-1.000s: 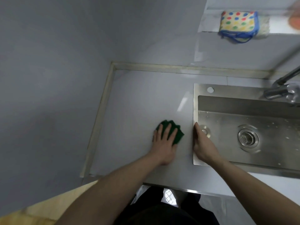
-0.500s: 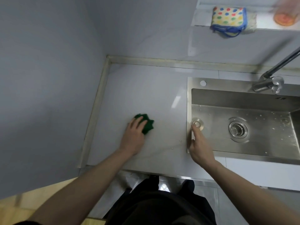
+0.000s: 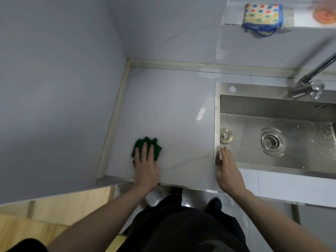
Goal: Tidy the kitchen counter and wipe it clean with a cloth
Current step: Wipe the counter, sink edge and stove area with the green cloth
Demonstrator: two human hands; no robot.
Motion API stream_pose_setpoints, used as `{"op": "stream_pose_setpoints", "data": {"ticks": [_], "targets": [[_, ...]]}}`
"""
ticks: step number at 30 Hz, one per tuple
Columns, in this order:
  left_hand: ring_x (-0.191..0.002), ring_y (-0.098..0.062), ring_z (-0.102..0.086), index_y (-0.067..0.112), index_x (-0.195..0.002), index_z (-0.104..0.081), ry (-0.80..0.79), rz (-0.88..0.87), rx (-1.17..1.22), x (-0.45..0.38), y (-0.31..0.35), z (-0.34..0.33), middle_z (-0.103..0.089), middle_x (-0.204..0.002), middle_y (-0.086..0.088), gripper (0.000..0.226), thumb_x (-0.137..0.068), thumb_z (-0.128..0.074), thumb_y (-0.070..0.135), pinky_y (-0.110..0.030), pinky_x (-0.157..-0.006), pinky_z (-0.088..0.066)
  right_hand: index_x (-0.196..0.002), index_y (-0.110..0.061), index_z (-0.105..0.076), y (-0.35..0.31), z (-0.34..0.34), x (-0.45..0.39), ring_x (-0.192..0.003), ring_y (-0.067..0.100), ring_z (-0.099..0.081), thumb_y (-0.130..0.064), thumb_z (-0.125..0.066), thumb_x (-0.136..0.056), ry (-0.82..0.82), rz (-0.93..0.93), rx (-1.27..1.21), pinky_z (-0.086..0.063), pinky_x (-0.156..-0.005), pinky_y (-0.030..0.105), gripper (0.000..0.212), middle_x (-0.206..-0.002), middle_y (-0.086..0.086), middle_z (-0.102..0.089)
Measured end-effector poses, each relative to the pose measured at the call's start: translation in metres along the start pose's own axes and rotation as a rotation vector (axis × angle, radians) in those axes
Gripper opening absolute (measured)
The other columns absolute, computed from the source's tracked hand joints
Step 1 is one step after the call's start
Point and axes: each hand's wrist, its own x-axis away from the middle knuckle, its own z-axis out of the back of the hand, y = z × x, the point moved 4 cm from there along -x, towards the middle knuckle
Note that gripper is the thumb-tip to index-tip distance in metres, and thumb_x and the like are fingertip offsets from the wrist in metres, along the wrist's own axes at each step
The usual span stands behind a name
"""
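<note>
Left hand (image 3: 145, 167): flat, fingers straight and slightly spread, pressing the cloth down onto the bench.
Cloth (image 3: 147, 146): green, crumpled, on the near left part of the bench, partly under the fingers; close to the left trim strip and near the front edge.
Right hand (image 3: 228, 171): fingers straight and together, resting along the sink's near left corner, holding nothing.
Bench (image 3: 172, 110): pale, glossy; walls bound it at left and far, each with a trim strip; front edge runs just under both wrists.
Open room: bare surface stretches from the cloth to the far wall and right to the sink rim.
Sink (image 3: 217, 106): steel, set into the right part of the bench, with a drain (image 3: 272, 141) and a round plug (image 3: 226, 135) by its left wall.
Tap (image 3: 307, 88): far right.
Shelf (image 3: 234, 16): above the far wall, carrying a dotted cloth (image 3: 262, 15).
</note>
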Motion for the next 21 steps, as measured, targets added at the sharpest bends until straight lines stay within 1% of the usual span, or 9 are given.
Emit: {"op": "stream_pose_setpoints", "data": {"ticks": [2,4,7,9,11,14,16,19,21], "targets": [[-0.154,-0.04,-0.002,0.013,-0.16,-0.022,-0.074,-0.195,-0.046,0.001,0.042,-0.022,-0.008,-0.169,-0.01,0.063,-0.099,-0.036,0.022,-0.054,-0.126,-0.003,-0.159,-0.004,-0.016,0.002,0.003,0.007,-0.155,0.02,-0.01,0.01,-0.037,-0.088,0.036,-0.043,-0.04,-0.012,-0.126,0.034,0.076,-0.167,0.008,-0.013],[-0.154,-0.043,0.001,0.011,-0.161,-0.017,-0.13,-0.295,-0.051,0.005,0.087,-0.046,-0.002,-0.169,-0.013,0.066,-0.098,-0.03,0.022,-0.056,-0.124,-0.004,-0.158,-0.004,-0.017,0.009,0.007,0.015,-0.154,0.021,-0.012,0.011,-0.038,-0.086,0.069,-0.091,-0.063,-0.01,-0.124,0.028,0.076,-0.167,0.009,-0.014],[-0.152,-0.045,0.012,0.009,-0.162,-0.001,-0.154,-0.249,-0.009,0.013,0.153,-0.067,0.01,-0.168,-0.015,0.072,-0.1,-0.035,0.019,-0.056,-0.125,0.001,-0.157,-0.003,-0.019,0.024,0.018,0.027,-0.154,0.022,-0.014,0.011,-0.038,-0.086,0.095,-0.135,-0.08,-0.009,-0.122,0.024,0.075,-0.166,0.011,-0.018],[-0.152,-0.045,0.011,0.009,-0.161,0.001,-0.184,-0.247,0.015,0.015,0.192,-0.076,0.009,-0.168,-0.015,0.075,-0.098,-0.039,0.017,-0.055,-0.125,0.0,-0.157,-0.002,-0.02,0.037,0.027,0.035,-0.154,0.022,-0.016,0.011,-0.038,-0.088,0.111,-0.169,-0.078,-0.011,-0.123,0.026,0.073,-0.166,0.011,-0.019],[-0.153,-0.043,0.009,0.01,-0.162,-0.002,-0.197,-0.269,0.012,0.013,0.223,-0.083,0.006,-0.169,-0.014,0.081,-0.092,-0.043,0.012,-0.053,-0.126,-0.001,-0.156,-0.002,-0.021,0.051,0.038,0.042,-0.154,0.022,-0.016,0.009,-0.038,-0.089,0.13,-0.185,-0.07,-0.012,-0.124,0.029,0.07,-0.165,0.011,-0.02],[-0.154,-0.038,0.007,0.013,-0.162,-0.007,-0.248,-0.266,0.096,0.008,0.251,-0.087,0.003,-0.17,-0.007,0.082,-0.091,-0.047,0.001,-0.05,-0.126,-0.007,-0.157,-0.004,-0.02,0.072,0.054,0.05,-0.153,0.02,-0.016,0.005,-0.037,-0.093,0.138,-0.227,-0.065,-0.012,-0.122,0.027,0.068,-0.166,0.008,-0.019],[-0.155,-0.034,0.005,0.015,-0.162,-0.013,-0.255,-0.272,0.122,0.004,0.26,-0.084,0.0,-0.17,-0.002,0.08,-0.092,-0.048,-0.003,-0.047,-0.127,-0.01,-0.158,-0.005,-0.02,0.082,0.062,0.051,-0.153,0.021,-0.017,0.004,-0.037,-0.094,0.137,-0.238,-0.065,-0.013,-0.122,0.027,0.067,-0.166,0.008,-0.018],[-0.156,-0.028,-0.001,0.016,-0.16,-0.023,-0.241,-0.285,0.195,-0.007,0.257,-0.073,-0.008,-0.17,0.001,0.072,-0.094,-0.046,-0.001,-0.042,-0.127,-0.013,-0.157,-0.004,-0.019,0.09,0.07,0.05,-0.153,0.021,-0.016,0.005,-0.037,-0.094,0.119,-0.213,-0.045,-0.012,-0.122,0.027,0.067,-0.166,0.009,-0.019],[-0.156,-0.027,-0.007,0.016,-0.158,-0.03,-0.201,-0.304,0.214,-0.014,0.244,-0.058,-0.014,-0.169,-0.001,0.065,-0.096,-0.044,0.003,-0.039,-0.127,-0.011,-0.157,-0.004,-0.02,0.087,0.075,0.045,-0.153,0.021,-0.016,0.005,-0.038,-0.093,0.116,-0.175,-0.041,-0.013,-0.123,0.028,0.067,-0.166,0.009,-0.019]]}}
